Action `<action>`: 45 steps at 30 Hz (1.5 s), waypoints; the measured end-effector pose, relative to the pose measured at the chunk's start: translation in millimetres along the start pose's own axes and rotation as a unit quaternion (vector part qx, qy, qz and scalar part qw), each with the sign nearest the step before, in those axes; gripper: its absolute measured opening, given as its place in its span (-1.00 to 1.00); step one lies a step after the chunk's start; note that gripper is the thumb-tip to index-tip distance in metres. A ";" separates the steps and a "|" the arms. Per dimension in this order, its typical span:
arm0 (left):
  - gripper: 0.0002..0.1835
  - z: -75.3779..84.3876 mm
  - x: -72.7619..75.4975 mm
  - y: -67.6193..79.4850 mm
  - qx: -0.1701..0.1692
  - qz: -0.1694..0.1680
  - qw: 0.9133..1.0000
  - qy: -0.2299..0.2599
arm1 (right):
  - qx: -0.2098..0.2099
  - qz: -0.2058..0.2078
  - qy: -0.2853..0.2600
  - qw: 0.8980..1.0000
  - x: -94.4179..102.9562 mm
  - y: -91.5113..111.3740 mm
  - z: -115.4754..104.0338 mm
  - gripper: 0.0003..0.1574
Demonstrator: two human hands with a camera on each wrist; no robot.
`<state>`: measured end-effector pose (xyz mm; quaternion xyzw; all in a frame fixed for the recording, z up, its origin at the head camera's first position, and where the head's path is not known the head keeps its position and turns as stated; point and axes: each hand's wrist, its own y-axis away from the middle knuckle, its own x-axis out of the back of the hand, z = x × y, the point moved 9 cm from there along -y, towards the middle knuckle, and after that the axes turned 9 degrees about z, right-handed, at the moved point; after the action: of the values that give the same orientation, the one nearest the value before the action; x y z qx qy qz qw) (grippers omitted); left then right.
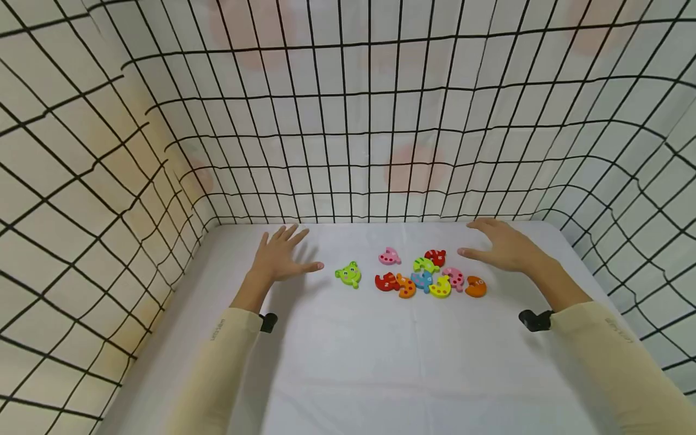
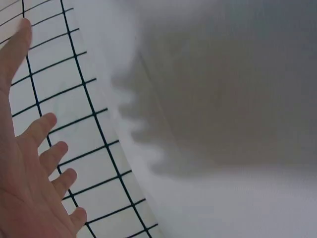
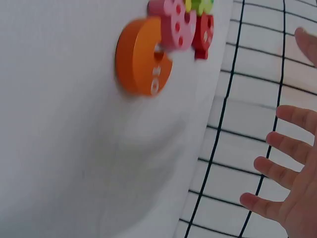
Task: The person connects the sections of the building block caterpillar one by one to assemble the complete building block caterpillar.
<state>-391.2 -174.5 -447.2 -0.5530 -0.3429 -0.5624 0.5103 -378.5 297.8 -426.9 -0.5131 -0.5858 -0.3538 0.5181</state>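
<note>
My left hand (image 1: 280, 257) hovers over the table with its fingers spread and holds nothing. To its right lies a green animal-head piece (image 1: 348, 275). My right hand (image 1: 502, 246) is raised with fingers extended, beside a loose cluster of small colourful pieces. An orange curved piece (image 1: 475, 287) lies nearest to it, next to a pink spotted piece (image 1: 454, 278). Further left in the cluster are a yellow piece (image 1: 440, 287), a blue piece (image 1: 422, 280), a red piece (image 1: 386, 281) and an orange spotted piece (image 1: 405, 286). Another pink piece (image 1: 389, 256) lies behind them.
A white cloth covers the table (image 1: 348, 356). Black wire grid panels (image 1: 370, 133) stand along the back and both sides, with white sheeting behind them. At the back of the cluster are a light green piece (image 1: 426, 264) and a second red piece (image 1: 435, 257).
</note>
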 end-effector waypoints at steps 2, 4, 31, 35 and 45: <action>0.14 6.8 -1.7 0.0 -0.008 0.009 1.000 0.009 | 0.002 0.001 -0.012 1.000 -3.3 -0.3 -8.4 0.18; 0.08 14.4 -3.3 0.2 -0.016 0.020 0.999 0.020 | 0.007 0.002 -0.030 1.000 -8.3 -1.2 -18.0 0.09; -0.65 97.3 -61.4 11.1 -0.085 0.010 0.968 0.236 | 0.007 0.018 -0.170 0.985 -92.1 6.3 -134.6 -0.34; -0.65 96.3 -62.5 14.3 -0.081 0.027 0.964 0.252 | 0.009 0.019 -0.129 0.991 -102.0 7.5 -140.0 -0.26; -0.68 79.2 -73.0 18.0 -0.024 0.048 0.942 0.332 | 0.015 0.029 -0.088 0.996 -104.6 5.7 -155.8 -0.21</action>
<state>-362.2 -89.4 -509.3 -0.3623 -0.1136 -0.6970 0.6082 -341.7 127.1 -495.9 -0.5510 -0.6195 -0.2830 0.4823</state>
